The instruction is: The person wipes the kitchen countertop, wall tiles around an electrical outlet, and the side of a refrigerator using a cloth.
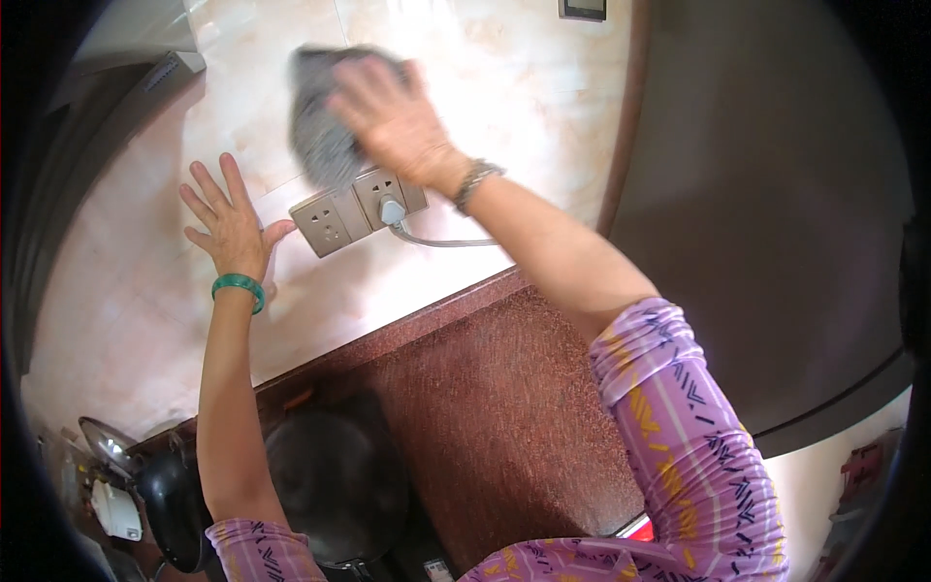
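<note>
My right hand [396, 120] lies spread over a grey cloth [320, 120] against the marbled wall tiles [502, 138]. Both hand and cloth are blurred, and part of the cloth is covered by the fingers. Just below the cloth's lower edge is a double wall socket panel [338, 218], with a pale plug [391, 211] in its right part. My left hand [234, 229] rests on the tiles with fingers spread and holds nothing. Its thumb reaches the left edge of the socket panel, touching or nearly so.
A grey power cord [451, 242] runs right from the plug. Below is a reddish-brown speckled countertop [502, 407], with a dark round pan [334, 480] on a stove. Another black pan [171, 502] stands at left. A range hood [138, 109] juts in upper left; a large dark cabinet or refrigerator [756, 218] flanks the right.
</note>
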### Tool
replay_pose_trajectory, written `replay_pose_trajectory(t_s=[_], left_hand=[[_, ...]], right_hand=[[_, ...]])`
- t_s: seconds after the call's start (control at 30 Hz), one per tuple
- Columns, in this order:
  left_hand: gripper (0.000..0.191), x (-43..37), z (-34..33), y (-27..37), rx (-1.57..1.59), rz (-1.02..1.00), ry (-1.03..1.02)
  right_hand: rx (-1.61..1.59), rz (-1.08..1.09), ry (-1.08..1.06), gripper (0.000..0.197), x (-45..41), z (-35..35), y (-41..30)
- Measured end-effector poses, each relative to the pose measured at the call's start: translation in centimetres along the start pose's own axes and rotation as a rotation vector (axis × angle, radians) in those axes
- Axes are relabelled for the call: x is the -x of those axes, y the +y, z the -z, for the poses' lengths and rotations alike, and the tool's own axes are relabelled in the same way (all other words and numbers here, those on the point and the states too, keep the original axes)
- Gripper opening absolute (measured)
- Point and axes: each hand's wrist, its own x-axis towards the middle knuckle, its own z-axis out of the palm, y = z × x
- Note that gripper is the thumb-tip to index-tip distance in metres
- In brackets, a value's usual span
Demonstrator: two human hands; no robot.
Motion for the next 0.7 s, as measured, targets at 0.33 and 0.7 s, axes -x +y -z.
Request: replay_pose_trajectory(t_s=[0.33, 0.7], left_hand=[[0.128, 0.0, 1.3, 0.7, -0.158, 0.038, -0.014], [0.131, 0.3, 2.4, 0.8, -0.144, 0.05, -0.107]], right_hand=[[-0.245, -1.326, -0.415, 0.046, 13.3, 2.0, 18.6], [0.004, 0.174, 0.167, 0.059, -14.3, 3.8, 1.1]])
